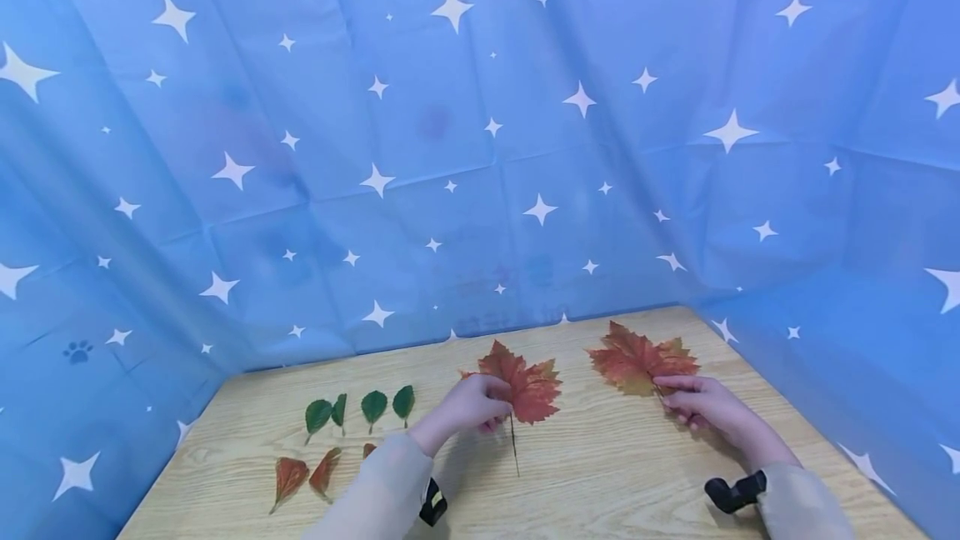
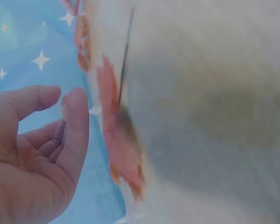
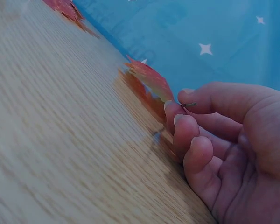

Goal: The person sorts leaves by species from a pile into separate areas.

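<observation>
A red-orange maple leaf (image 1: 534, 390) lies at the middle of the table, its thin dark stem (image 1: 514, 444) towards the near edge. My left hand (image 1: 472, 405) is beside this leaf and overlaps its left part in the head view. In the left wrist view a gap shows between the left thumb and fingertips, with nothing between them. Farther right is a second maple leaf (image 1: 633, 361), red with yellowish-green edges. My right hand (image 1: 716, 408) pinches its stem (image 3: 189, 105) between thumb and index finger, the other fingers curled beneath.
Several small green leaves (image 1: 373, 407) form a row on the left of the wooden table (image 1: 600, 473). Nearer, reddish-brown leaves (image 1: 289, 477) lie in another row, partly covered by the left sleeve (image 1: 382, 486). A blue star-patterned curtain (image 1: 420, 148) borders the table's back and sides.
</observation>
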`<state>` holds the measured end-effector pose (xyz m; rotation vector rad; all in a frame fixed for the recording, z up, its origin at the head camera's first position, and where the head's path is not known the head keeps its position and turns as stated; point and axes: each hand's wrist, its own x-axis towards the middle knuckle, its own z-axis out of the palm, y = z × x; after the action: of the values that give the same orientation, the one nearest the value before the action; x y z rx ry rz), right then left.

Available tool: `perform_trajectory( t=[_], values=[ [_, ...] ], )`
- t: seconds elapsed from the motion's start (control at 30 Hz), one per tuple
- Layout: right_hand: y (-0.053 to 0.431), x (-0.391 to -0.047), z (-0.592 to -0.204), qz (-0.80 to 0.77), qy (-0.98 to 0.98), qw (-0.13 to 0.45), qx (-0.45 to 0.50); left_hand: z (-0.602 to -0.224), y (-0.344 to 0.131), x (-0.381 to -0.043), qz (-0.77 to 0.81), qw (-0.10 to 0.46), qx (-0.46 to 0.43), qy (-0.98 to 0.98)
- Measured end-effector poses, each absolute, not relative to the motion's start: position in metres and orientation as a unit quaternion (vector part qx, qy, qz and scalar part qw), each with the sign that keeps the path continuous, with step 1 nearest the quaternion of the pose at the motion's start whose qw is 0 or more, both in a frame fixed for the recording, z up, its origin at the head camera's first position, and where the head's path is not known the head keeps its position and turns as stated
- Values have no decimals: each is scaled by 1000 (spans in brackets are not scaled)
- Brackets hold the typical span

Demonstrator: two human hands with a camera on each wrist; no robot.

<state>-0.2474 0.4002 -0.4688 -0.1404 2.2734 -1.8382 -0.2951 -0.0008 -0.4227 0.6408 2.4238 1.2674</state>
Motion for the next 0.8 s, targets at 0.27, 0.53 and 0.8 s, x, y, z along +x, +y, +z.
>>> perform_trajectory(
  t=[0.27,0.53,0.8],
  values=[
    [401,-247,-468,-629,768,108,-51,-403,-8,-317,457,122,288,833],
    [400,-246,-470,-627,771,103,-39,-405,-4,-334,407,147,309,847],
    [385,-247,-470,-542,838,52,-25,-415,-2,-339,343,176,337,859]
  ],
)
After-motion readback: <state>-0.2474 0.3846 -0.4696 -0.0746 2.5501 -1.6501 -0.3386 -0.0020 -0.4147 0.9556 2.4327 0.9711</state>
